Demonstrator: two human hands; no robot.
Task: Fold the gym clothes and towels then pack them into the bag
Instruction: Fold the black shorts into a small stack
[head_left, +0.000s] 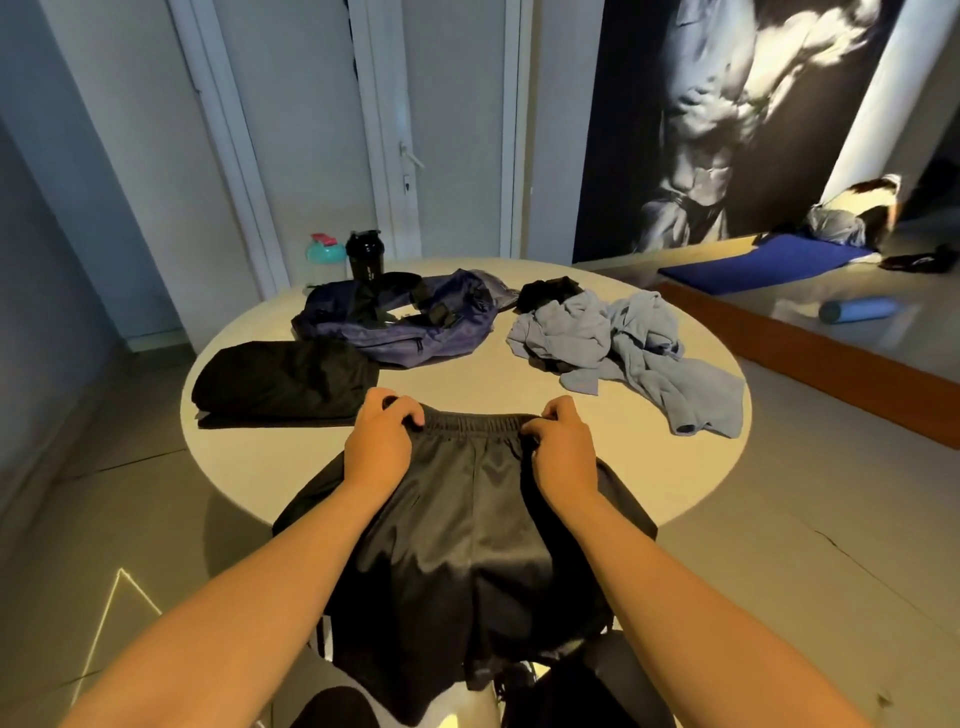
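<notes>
Black shorts (467, 519) lie at the near edge of the round table (675, 467), legs hanging off toward me. My left hand (382, 441) grips the left end of the elastic waistband. My right hand (563, 447) pinches its right end. A folded black garment (283, 387) rests on the table's left side. Behind it a dark blue bag (410, 325) lies flat with black straps. A crumpled pale blue towel (628, 353) sprawls on the right, with a small black item (548, 293) behind it.
A black shaker bottle (363, 257) and a teal bottle (325, 260) stand at the table's far edge. A blue mat (753, 262), a blue roller (857, 310) and a low wooden ledge (805, 358) are on the floor to the right.
</notes>
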